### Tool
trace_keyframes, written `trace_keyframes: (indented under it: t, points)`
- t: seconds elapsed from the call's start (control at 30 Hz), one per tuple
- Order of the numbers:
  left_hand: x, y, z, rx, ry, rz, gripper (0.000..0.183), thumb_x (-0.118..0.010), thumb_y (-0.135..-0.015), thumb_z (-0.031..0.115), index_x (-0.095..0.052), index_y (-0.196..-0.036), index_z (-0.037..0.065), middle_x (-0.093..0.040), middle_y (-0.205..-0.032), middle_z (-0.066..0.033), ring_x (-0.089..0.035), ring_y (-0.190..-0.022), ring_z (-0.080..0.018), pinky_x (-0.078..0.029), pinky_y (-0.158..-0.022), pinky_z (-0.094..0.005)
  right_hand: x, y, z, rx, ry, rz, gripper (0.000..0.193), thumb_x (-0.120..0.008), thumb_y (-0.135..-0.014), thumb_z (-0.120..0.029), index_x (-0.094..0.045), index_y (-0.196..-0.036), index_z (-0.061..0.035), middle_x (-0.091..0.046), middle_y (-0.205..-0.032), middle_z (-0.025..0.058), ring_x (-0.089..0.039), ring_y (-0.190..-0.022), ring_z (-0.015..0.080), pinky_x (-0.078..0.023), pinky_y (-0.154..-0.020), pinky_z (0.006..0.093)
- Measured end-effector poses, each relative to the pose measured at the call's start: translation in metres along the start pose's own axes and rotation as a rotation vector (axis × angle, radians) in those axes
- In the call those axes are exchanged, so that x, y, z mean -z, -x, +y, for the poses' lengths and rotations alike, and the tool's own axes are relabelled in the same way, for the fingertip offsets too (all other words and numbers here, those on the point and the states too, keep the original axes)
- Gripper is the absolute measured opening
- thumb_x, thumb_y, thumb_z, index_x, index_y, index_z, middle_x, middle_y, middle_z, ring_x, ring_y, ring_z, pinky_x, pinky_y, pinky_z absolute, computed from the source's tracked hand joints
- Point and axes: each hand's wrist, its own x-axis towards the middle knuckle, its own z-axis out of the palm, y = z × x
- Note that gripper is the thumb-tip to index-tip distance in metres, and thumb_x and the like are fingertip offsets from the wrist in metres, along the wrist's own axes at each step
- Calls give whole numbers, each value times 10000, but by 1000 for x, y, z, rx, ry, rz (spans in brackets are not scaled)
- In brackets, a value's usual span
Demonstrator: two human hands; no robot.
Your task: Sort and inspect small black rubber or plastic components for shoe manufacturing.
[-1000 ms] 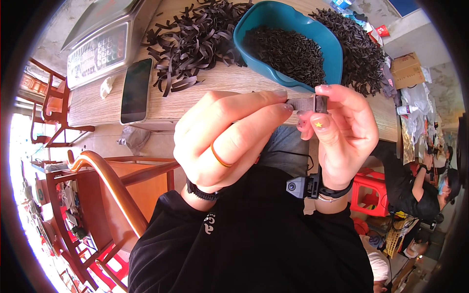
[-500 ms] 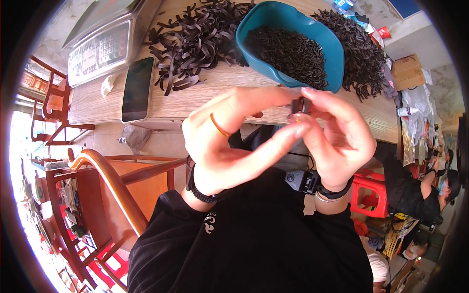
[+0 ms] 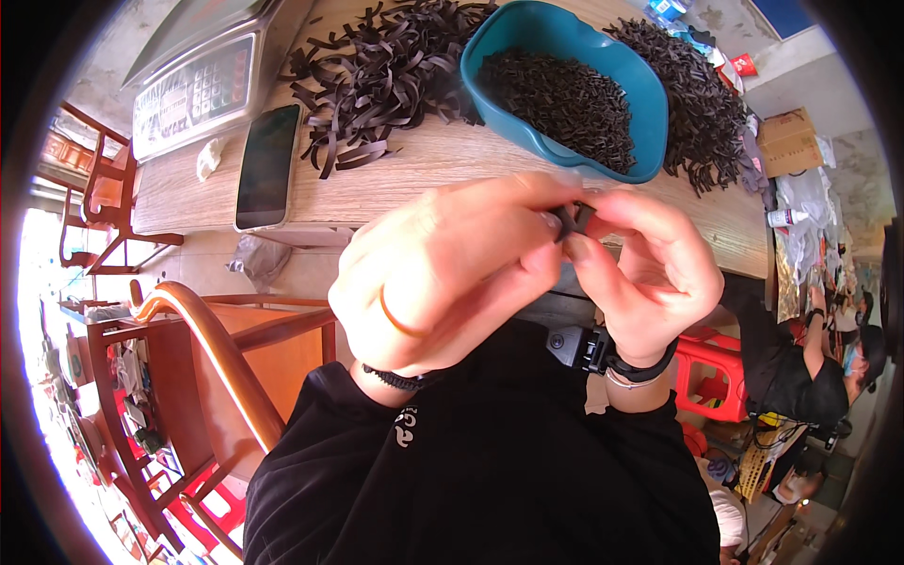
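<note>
Right up close, the left hand (image 3: 443,268) and the right hand (image 3: 654,268) meet just above the counter's near edge, both pinching one small dark strip (image 3: 571,220) between thumb and fingertips. The strip is bent over on itself and partly hidden by the fingers, so its full shape cannot be told.

Beyond them, toward the left end of the counter (image 3: 443,153), a phone (image 3: 267,169) lies with its lower end at the near edge. Just left of it sits a crumpled white tissue (image 3: 209,159). Farther back, a loose heap of long dark strips (image 3: 400,71) spreads over the wood, and to its right stands a teal basin (image 3: 650,113) holding short dark pieces (image 3: 560,104). A second dark heap (image 3: 692,108) lies past the basin, by the counter's right edge. A scale (image 3: 198,89) with a keypad occupies the far left corner.
</note>
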Motion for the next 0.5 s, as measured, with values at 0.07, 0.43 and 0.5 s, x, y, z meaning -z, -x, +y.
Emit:
trace_keyframes:
  t: [0.07,0.43,0.5]
  points:
    - [6,-4,-4,-90,-9,-44,248,-671,-673,-126,-531,-864,-51,-625,-845,-263,-645,-745,-267,-535,-691,-315,1,1,-2,-16,-63,-8,309,-670,-695,138,-562,-985,121,-632,-880,176,-638,-713,169,-519,-636,257]
    - [27,-18,-3,-298,-125,-312,331,-677,-650,-46,-588,-969,-47,-602,-953,-187,-638,-783,-231,-541,-630,-270,8,6,-8,-132,-180,2,275,-644,-728,130,-542,-984,138,-616,-926,219,-622,-748,192,-531,-675,282]
    - [21,-14,-5,-286,-147,-278,303,-668,-643,-20,-606,-938,-46,-607,-932,-180,-638,-760,-224,-538,-617,-266,8,7,-7,-139,-195,3,269,-642,-729,130,-544,-979,140,-618,-921,220,-623,-751,196,-533,-674,280]
